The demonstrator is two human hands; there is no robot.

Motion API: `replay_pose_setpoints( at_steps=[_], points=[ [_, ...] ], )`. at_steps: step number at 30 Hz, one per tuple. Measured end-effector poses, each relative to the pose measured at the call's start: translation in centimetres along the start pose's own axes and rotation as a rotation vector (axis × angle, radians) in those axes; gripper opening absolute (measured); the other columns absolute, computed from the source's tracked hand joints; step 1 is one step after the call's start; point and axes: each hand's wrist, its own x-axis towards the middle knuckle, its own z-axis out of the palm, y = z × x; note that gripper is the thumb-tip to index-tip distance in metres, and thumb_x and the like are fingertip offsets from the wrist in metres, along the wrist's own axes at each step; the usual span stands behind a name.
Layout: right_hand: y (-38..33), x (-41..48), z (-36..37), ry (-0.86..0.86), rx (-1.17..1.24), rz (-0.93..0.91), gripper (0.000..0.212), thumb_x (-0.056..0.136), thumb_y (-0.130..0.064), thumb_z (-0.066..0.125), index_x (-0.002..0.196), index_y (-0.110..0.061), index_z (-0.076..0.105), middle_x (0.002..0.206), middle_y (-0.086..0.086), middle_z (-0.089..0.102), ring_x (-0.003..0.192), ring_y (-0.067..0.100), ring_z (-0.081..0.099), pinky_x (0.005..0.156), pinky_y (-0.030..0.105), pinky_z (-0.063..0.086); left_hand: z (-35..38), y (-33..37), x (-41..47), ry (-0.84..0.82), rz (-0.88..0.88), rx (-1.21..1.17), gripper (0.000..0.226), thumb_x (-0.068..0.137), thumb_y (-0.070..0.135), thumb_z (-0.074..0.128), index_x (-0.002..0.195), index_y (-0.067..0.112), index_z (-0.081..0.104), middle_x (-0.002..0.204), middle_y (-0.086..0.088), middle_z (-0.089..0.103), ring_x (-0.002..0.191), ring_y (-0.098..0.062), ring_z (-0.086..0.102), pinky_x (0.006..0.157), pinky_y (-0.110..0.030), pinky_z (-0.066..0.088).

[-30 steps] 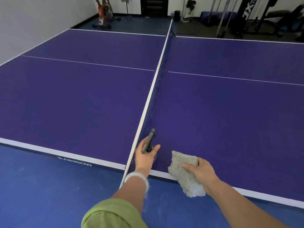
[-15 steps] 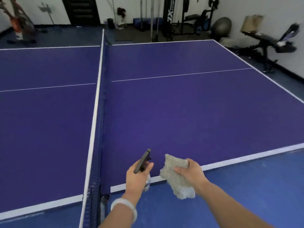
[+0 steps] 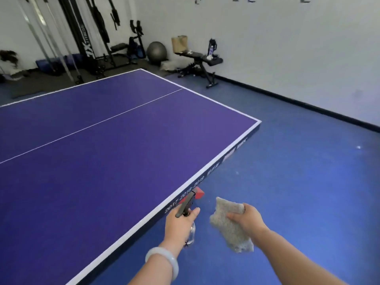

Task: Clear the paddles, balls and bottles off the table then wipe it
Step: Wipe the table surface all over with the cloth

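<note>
Hidden: the spray bottle (image 3: 186,204) shows its dark trigger head plainly. Its clear body sits mostly under the left hand (image 3: 180,224) and is hard to make out.
Left hand: fingers curled round the bottle's neck, a pale bangle (image 3: 164,258) on the wrist.
Right hand (image 3: 244,220): pinches a grey cloth (image 3: 230,227), which hangs limp below it, just beside the bottle but apart from it.
Red patch (image 3: 198,193): on the table's side edge just beyond the nozzle, partly covered; I cannot tell what it is.
Table (image 3: 107,165): purple top spreads ahead and left of both hands, its left part cut off by the frame. Both hands are over the floor, off its near edge.
Far: bench (image 3: 197,57) with a blue bottle (image 3: 210,49) and a paper bag (image 3: 180,43), a grey ball (image 3: 156,52), and a weight rack (image 3: 86,38).
</note>
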Motion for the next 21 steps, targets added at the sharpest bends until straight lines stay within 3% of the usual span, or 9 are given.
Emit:
replay_pose_setpoints(
  at_steps=[8,11,14,21],
  points=[
    [8.9,2.0,-20.6,0.263,0.180,0.104,0.005,0.084,-0.012,0.067,0.088,-0.014,0.065,0.068,-0.006,0.071,0.058,0.005,0.068,0.049,0.019,0.047,22.9,4.6,-2.3,-0.332,0.064,0.120,0.033,0.077,0.028,0.080,0.065,0.009,0.056,0.052,0.001,0.047,0.046,-0.016,0.040,0.045,-0.021,0.035],
    [12.0,2.1,-26.4,0.360,0.279,0.196,0.008,0.082,-0.010,0.062,0.088,-0.013,0.066,0.071,-0.001,0.071,0.060,0.013,0.070,0.053,0.023,0.050,30.0,5.8,-3.3,-0.445,0.100,0.188,0.034,0.079,0.030,0.079,0.065,0.009,0.057,0.052,0.002,0.048,0.044,-0.013,0.039,0.041,-0.017,0.032],
    [14.6,2.6,-31.3,0.475,0.346,0.259,0.006,0.081,-0.012,0.065,0.087,-0.012,0.065,0.075,0.000,0.069,0.064,0.014,0.067,0.056,0.023,0.050,37.1,7.1,-3.7,-0.574,0.112,0.262,0.037,0.080,0.035,0.077,0.070,0.003,0.060,0.058,0.002,0.052,0.046,-0.009,0.042,0.048,-0.018,0.036],
    [18.3,5.7,-41.1,0.706,0.411,0.351,0.017,0.078,-0.021,0.073,0.093,-0.017,0.065,0.088,0.002,0.071,0.082,0.019,0.069,0.073,0.033,0.055,52.6,11.1,-2.4,-0.792,0.171,0.361,0.040,0.082,0.034,0.076,0.078,-0.002,0.060,0.054,0.002,0.048,0.053,-0.017,0.044,0.055,-0.026,0.040]
  ],
)
